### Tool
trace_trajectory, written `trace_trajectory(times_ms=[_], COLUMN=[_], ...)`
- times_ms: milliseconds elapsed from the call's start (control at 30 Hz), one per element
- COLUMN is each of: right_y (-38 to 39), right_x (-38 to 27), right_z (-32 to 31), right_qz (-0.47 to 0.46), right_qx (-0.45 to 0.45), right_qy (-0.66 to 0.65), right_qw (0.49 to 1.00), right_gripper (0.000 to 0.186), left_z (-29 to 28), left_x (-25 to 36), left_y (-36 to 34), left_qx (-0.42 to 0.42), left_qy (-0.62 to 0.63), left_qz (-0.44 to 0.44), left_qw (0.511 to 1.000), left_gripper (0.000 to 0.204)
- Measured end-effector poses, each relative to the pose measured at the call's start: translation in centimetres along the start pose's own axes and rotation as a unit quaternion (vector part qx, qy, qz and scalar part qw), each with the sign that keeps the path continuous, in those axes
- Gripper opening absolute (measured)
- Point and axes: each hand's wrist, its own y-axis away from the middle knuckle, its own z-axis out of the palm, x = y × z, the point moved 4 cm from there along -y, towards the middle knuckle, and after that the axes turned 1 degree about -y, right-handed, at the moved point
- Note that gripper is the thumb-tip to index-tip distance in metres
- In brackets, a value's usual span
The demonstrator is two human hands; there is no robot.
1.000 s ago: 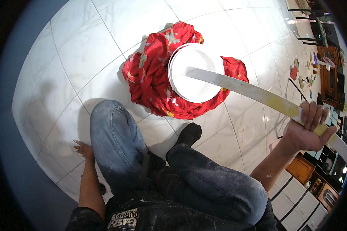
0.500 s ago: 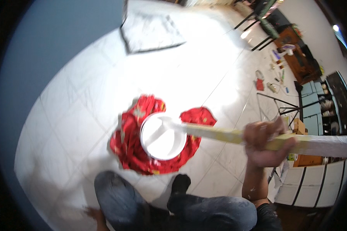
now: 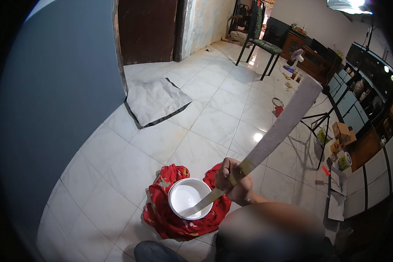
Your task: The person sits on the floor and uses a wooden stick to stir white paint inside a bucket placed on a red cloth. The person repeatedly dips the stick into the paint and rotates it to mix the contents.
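Observation:
My right hand [image 3: 236, 180] is closed round the middle of a long flat wooden stick [image 3: 279, 126]. Pale white coats the stick's broad upper end, which points up and to the right. The lower end reaches down into a white bucket [image 3: 174, 201], and white material [image 3: 188, 198] lies inside it. A crumpled red patterned cloth [image 3: 159, 218] is bunched round the bucket on the floor. My left hand is out of view. My knee [image 3: 155, 252] shows at the lower edge, beside a blurred patch.
A grey sheet [image 3: 155, 102] lies on the tiled floor by the blue-grey wall [image 3: 61, 100]. Farther off stand a chair [image 3: 266, 46], a small fan [image 3: 296, 56] and a black tripod [image 3: 321, 122]. Cardboard boxes [image 3: 343, 131] sit near the cabinets [image 3: 356, 115] at right.
The stick has swung from nearly level to steeply slanted, its upper end now far up. My right hand has come closer to the bucket. The view has tilted up; my left hand has left it.

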Motion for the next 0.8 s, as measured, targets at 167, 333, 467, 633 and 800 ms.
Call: trace_trajectory(times_ms=[167,333,467,633,800], right_y=[0.0,-0.5,-1.3,-2.4,-0.6], right_x=[-1.1,-4.8,-6.7,-4.9,-1.4], right_z=[0.1,1.2,2.1,2.3,-0.9], right_qz=[-0.083,-0.156,-0.158,-0.102,-0.063], right_qx=[0.025,-0.021,-0.056,-0.080,-0.089], right_qy=[-0.031,-0.029,0.034,0.109,0.164], right_qw=[0.996,0.987,0.985,0.985,0.980], right_gripper=[0.049,0.049,0.051,0.059,0.059], left_z=[-0.6,-0.3,0.2,3.2,9.1], left_x=[0.5,0.6,-1.6,-6.1,-10.9], left_y=[-0.3,-0.3,0.3,1.2,-2.6], left_qx=[0.009,0.007,0.003,-0.025,0.049], left_qy=[-0.002,-0.006,-0.003,0.011,0.101], left_qz=[-0.002,0.003,-0.018,-0.047,-0.014], left_qw=[1.000,1.000,1.000,0.999,0.994], left_gripper=[0.119,0.120,0.121,0.122,0.129])
